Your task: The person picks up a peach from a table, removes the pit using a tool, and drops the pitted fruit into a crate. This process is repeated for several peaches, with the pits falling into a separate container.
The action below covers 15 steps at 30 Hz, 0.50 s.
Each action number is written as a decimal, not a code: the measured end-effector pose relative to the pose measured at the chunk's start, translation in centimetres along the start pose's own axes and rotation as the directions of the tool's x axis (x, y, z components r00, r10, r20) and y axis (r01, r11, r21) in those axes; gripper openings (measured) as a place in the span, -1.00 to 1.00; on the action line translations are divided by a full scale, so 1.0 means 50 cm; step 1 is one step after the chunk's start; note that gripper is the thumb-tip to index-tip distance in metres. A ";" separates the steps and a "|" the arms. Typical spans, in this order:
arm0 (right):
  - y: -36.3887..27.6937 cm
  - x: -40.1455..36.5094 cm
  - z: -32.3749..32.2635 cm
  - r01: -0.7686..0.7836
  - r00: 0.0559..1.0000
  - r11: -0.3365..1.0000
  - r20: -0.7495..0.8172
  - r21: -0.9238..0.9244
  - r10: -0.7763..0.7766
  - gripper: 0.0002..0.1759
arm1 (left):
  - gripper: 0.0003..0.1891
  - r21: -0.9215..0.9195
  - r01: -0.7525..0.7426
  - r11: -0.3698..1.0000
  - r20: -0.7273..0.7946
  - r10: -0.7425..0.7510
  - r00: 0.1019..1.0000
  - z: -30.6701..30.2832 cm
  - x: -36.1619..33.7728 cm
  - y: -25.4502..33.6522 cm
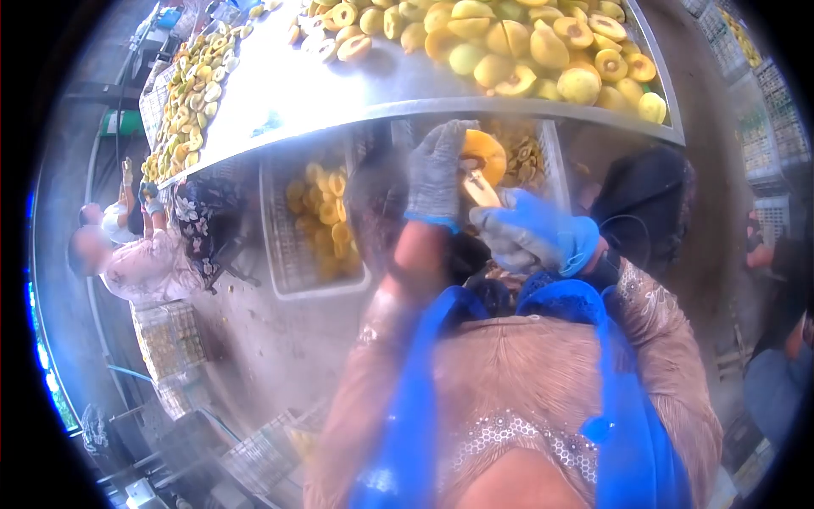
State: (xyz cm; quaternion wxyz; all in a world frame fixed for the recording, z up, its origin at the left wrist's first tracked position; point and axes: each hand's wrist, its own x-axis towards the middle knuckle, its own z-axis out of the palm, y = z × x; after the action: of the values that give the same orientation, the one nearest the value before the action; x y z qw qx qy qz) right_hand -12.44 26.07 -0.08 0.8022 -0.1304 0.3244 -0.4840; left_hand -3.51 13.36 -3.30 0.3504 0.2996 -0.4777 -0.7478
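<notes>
Both closed: left hand [434,174] on yellow fruit [486,154], right hand [534,233] on pale tool [482,189] slanting forward-left

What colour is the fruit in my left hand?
The fruit in your left hand is yellow-orange, seen best in the head view.

No text, label, brand, number or sign can be read on the left glove [434,174], the right glove [530,233], the blue apron [632,407], the metal desk [339,119] or the crate [273,242].
</notes>
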 end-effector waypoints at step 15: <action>0.075 0.032 -0.153 -0.070 0.947 0.918 -0.316 -0.390 -0.062 -0.78 | -0.44 0.986 0.145 0.080 -0.160 0.688 0.708 -0.227 0.040 0.151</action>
State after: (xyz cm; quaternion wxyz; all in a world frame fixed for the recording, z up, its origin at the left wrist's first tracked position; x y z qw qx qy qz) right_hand -14.29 27.35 -8.45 0.6964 -0.2083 0.5423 -0.4213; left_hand 6.03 3.78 -0.70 0.3452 0.5672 -0.7476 -0.0165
